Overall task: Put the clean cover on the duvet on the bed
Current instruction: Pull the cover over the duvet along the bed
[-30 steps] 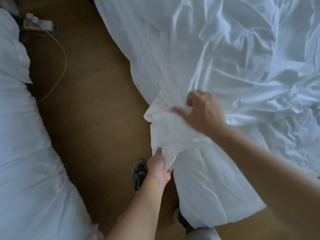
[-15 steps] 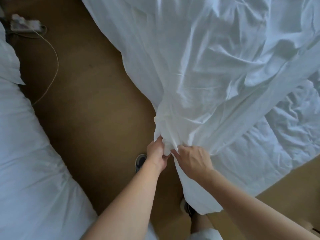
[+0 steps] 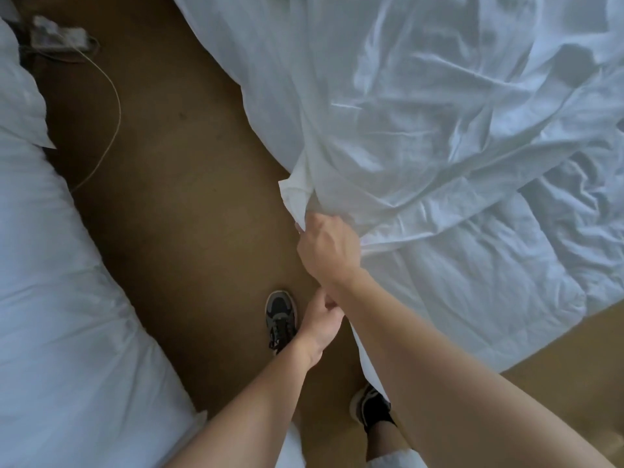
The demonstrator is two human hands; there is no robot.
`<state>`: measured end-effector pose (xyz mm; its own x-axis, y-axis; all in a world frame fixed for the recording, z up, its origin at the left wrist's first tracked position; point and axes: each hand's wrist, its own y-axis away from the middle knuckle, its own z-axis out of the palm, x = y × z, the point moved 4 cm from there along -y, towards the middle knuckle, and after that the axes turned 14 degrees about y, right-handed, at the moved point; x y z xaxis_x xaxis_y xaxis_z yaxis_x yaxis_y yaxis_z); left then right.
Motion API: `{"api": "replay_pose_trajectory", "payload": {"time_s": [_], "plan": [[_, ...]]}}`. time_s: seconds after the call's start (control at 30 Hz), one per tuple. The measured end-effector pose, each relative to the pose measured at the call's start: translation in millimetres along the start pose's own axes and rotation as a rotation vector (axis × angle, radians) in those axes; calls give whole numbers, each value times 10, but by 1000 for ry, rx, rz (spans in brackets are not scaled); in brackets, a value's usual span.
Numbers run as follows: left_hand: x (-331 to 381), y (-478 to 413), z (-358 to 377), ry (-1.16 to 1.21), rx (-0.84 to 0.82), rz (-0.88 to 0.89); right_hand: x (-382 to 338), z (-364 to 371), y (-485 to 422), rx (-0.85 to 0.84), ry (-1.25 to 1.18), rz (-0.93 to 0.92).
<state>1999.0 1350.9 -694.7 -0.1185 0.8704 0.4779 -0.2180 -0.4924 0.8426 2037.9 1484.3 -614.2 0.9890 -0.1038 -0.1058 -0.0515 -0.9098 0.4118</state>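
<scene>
The thin white duvet cover [image 3: 422, 113] spreads over the upper right, with one corner bunched toward the aisle. My right hand [image 3: 327, 246] grips that bunched corner, fingers curled into the cloth. Below the cover lies the crumpled white duvet [image 3: 499, 275], which hangs off the bed edge toward the floor. My left hand [image 3: 319, 324] is lower, beside my right forearm. Its fingers are curled, and their tips are hidden behind the forearm, where the cloth's edge runs down. Whether it holds cloth does not show.
A brown carpeted aisle [image 3: 189, 204] runs between this bed and another white bedding mass [image 3: 67, 298] on the left. A power strip [image 3: 57, 37] and its thin cable [image 3: 114, 106] lie on the floor at top left. My shoes [image 3: 280, 315] stand in the aisle.
Half a second ago both hands pinched the cover at one spot. Since then my right hand has risen with the corner and my left hand has dropped lower. The view has swung right.
</scene>
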Motion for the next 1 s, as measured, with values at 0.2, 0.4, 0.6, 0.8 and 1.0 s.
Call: {"api": "replay_pose_trajectory", "payload": {"time_s": [0.2,0.4,0.6,0.8,1.0], "plan": [[-62,9,289,68,-136,-137,33,11,3,-44,116,-59],[-94,-21,339,270,-45,-96,39,163,210,-52,268,-171],[340,-217,-167,-101,99,49,458,382,504,-197,275,-160],[2197,-272,-221,-265,397,553,314,250,522,-162,237,-153],[2603,-539,625,-248,117,276,158,43,532,-158,258,-211]]}}
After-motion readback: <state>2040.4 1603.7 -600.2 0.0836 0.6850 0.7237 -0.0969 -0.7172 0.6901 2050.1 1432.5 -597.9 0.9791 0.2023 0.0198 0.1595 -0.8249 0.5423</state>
